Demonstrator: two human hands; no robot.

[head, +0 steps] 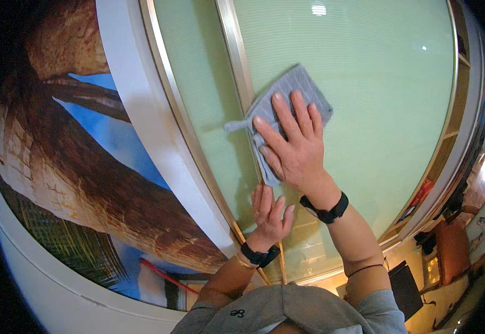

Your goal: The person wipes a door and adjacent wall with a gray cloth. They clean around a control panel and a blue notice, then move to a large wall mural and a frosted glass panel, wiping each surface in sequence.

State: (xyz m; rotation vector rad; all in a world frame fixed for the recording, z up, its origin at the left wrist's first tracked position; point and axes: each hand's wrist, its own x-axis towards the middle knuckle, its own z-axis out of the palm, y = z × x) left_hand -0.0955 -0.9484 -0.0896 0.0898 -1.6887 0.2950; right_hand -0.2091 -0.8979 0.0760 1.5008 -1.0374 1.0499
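My right hand (299,146) presses a folded grey cloth (278,89) against a pale green ribbed glass panel (376,108), fingers spread and thumb over the cloth's lower fold. A hanging loop of the cloth sticks out to the left, across the panel's upright metal frame (235,46). Below it, my left hand (269,217) is raised beside the same frame with its fingers apart and nothing in it. The fingertips are close under the cloth's lower end; I cannot tell whether they touch the frame. Both wrists carry black bands.
Left of the panel run a second metal edge (175,87), a white trim (136,108) and a wall picture of a tree trunk (113,179). Shelves with things on them (422,192) show at the right. Lower right are a black flat object (405,290) and a brown seat (453,252).
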